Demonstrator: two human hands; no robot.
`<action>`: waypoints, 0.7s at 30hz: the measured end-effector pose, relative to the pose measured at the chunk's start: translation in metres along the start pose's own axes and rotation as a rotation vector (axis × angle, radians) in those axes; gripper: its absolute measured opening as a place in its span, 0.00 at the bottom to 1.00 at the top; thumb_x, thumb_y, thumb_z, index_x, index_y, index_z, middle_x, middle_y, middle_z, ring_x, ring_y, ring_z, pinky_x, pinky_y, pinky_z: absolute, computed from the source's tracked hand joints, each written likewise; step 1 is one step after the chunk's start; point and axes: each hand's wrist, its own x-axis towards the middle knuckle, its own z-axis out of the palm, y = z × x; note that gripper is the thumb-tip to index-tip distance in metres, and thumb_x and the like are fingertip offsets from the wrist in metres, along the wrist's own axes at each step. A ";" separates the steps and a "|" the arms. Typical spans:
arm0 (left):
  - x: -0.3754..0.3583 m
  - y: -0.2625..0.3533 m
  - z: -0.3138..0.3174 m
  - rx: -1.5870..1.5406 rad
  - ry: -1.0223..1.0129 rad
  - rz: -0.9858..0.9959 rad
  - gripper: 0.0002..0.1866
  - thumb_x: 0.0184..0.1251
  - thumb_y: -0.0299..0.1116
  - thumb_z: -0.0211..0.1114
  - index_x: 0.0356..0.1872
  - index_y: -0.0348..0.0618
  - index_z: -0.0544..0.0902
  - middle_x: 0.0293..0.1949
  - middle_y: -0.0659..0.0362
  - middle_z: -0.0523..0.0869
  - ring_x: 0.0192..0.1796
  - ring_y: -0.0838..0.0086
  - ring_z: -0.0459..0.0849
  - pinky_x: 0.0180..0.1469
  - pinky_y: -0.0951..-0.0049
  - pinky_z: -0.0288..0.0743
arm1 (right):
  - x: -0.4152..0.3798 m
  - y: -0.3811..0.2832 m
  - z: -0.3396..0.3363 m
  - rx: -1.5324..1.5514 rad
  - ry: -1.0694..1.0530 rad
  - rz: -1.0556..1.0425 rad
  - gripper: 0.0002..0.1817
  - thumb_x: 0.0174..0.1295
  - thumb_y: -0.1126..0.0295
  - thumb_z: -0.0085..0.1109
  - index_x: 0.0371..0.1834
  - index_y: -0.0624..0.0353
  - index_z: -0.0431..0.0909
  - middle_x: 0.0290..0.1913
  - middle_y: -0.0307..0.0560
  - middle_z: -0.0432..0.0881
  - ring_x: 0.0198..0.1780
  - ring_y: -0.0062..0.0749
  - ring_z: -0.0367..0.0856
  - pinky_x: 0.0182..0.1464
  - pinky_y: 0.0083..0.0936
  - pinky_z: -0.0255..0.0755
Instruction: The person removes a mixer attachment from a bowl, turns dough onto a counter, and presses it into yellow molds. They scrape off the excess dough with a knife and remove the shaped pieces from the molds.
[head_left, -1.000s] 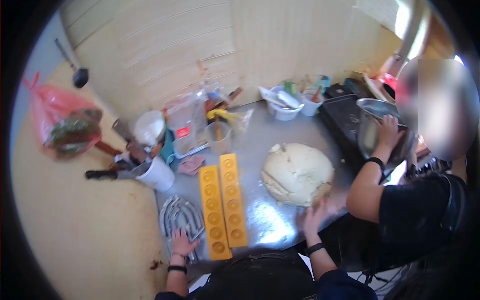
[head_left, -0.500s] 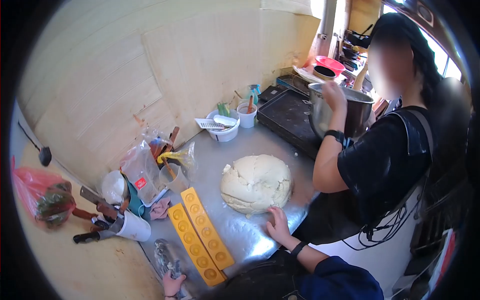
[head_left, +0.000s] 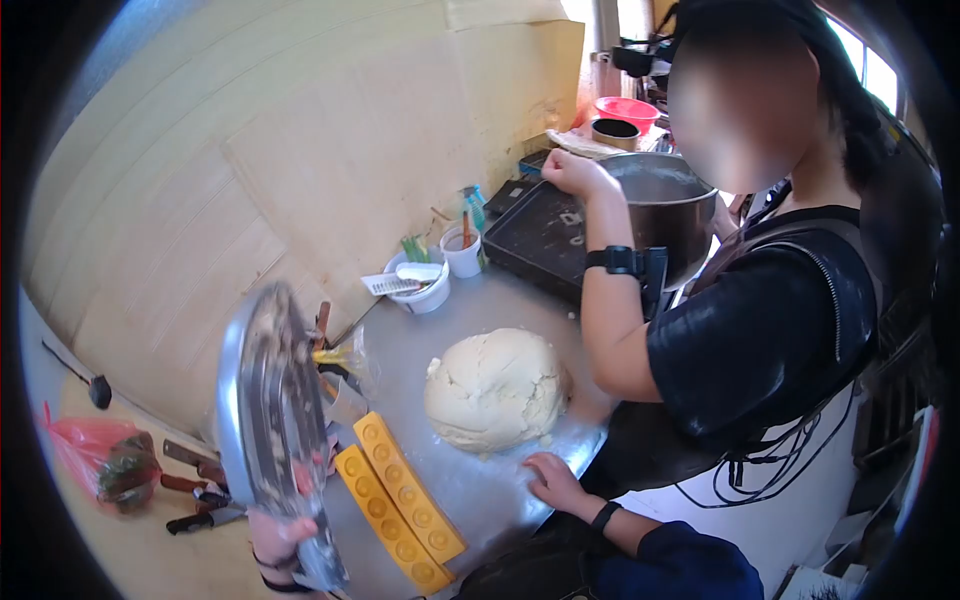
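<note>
My left hand (head_left: 280, 540) grips the lower edge of a large, shiny round metal piece (head_left: 235, 400), like a pot lid or shallow pan. It is tilted nearly upright, and its face looks streaked or covered in clear film. Fingers outstretched, my right hand (head_left: 553, 484) rests at the near edge of the metal table (head_left: 490, 500), holding nothing. Just beyond it sits a big pale mound of dough (head_left: 497, 390). Between my hands lie two yellow moulds (head_left: 405, 487) with rows of round hollows.
Close on the right stands another person (head_left: 740, 310), one fist raised beside a large metal pot (head_left: 660, 195). A black tray (head_left: 540, 235) and white tubs (head_left: 462, 250) are at the back. Knives (head_left: 205, 490) and a red plastic bag (head_left: 100, 460) are left.
My left hand has lifted the round metal piece from the near left, and it now hides part of the clutter there. The other person's fist moved left, away from over the pot.
</note>
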 end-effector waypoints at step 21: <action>0.340 0.012 0.318 -0.752 -0.923 -0.350 0.21 0.69 0.48 0.54 0.41 0.36 0.75 0.37 0.51 0.81 0.45 0.52 0.83 0.54 0.49 0.76 | -0.050 0.056 -0.004 0.117 -0.211 0.122 0.16 0.57 0.63 0.56 0.45 0.59 0.77 0.45 0.61 0.78 0.49 0.57 0.76 0.52 0.43 0.70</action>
